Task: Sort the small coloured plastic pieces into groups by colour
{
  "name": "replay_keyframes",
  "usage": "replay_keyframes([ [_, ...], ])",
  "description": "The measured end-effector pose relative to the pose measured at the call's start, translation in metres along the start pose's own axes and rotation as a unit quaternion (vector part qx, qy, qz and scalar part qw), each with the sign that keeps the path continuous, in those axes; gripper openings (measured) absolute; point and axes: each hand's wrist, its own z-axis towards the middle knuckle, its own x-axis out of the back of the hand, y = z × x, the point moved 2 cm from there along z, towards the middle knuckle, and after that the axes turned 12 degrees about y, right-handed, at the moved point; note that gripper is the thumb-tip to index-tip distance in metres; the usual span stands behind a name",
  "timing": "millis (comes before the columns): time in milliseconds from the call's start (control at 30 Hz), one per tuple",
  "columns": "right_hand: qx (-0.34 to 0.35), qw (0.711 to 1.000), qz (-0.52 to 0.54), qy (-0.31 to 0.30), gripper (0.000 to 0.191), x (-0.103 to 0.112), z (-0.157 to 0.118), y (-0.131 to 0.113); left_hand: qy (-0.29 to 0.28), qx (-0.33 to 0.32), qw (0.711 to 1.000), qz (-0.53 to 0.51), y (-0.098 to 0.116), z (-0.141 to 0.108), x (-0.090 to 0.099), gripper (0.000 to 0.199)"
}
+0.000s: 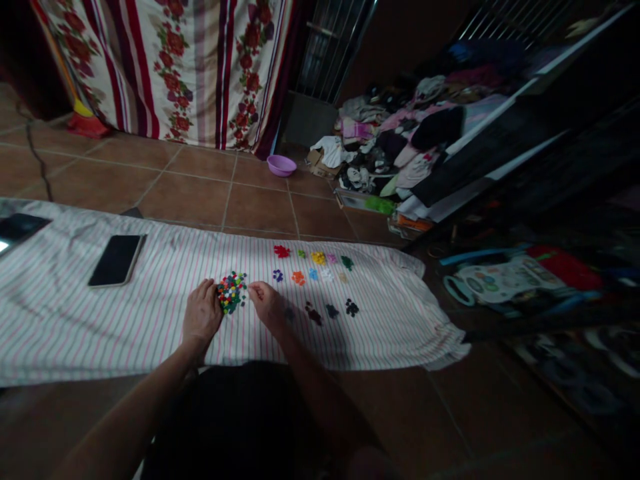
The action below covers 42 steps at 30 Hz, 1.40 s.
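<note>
A mixed pile of small coloured pieces [232, 292] lies on a striped cloth [165, 320]. My left hand [203, 310] rests flat at the pile's left edge, its fingers touching the pieces. Just right of the pile, my right hand [266, 303] has its fingers curled together; whatever they hold is too small to name. Beyond it, small heaps sorted by colour stand in rows, among them red [281, 251], yellow [318, 257], orange [298, 277], purple [277, 275], dark green [347, 263] and black [351, 307].
A phone [116, 261] lies on the cloth to the left, with another dark flat device [23, 228] at the far left. On the tiled floor beyond are a purple basin [281, 165] and heaped clothes [395, 133].
</note>
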Motion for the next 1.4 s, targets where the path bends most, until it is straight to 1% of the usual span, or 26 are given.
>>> replay_keyframes([
  [100,-0.031,0.999,0.022,0.016,0.016,0.009,0.001,0.012,0.003,0.001,1.0,0.002,0.0,0.0,0.0,0.038],
  [200,-0.045,0.997,0.056,0.03,0.02,0.021,0.003,0.021,0.008,0.002,1.0,0.001,-0.001,0.0,-0.001,0.038],
  [367,-0.072,0.994,0.064,0.05,0.025,0.04,0.005,0.038,0.003,0.003,1.0,0.001,-0.002,0.0,-0.001,0.037],
  [567,-0.099,0.982,0.134,0.088,0.024,0.05,0.01,0.055,-0.001,-0.005,1.0,0.004,-0.001,0.001,0.001,0.038],
  [700,-0.112,0.974,0.159,0.118,0.022,0.059,0.013,0.062,0.0,-0.007,1.0,0.008,0.0,0.001,0.001,0.04],
  [867,-0.135,0.964,0.184,0.137,0.024,0.066,0.014,0.07,0.0,-0.011,1.0,0.011,-0.001,0.0,0.0,0.039],
  [1033,-0.147,0.965,0.167,0.142,0.023,0.071,0.012,0.077,-0.004,-0.018,1.0,0.01,-0.002,0.0,0.001,0.038],
  [1167,-0.13,0.968,0.155,0.147,0.024,0.077,0.012,0.082,-0.007,-0.024,1.0,0.01,-0.001,0.001,0.002,0.037],
  [1267,-0.108,0.972,0.135,0.156,0.025,0.088,0.013,0.085,-0.011,-0.021,1.0,0.007,-0.001,0.001,0.002,0.036],
  [1400,-0.095,0.973,0.093,0.19,0.026,0.107,0.017,0.091,-0.007,-0.016,1.0,-0.006,-0.001,0.0,0.002,0.035],
])
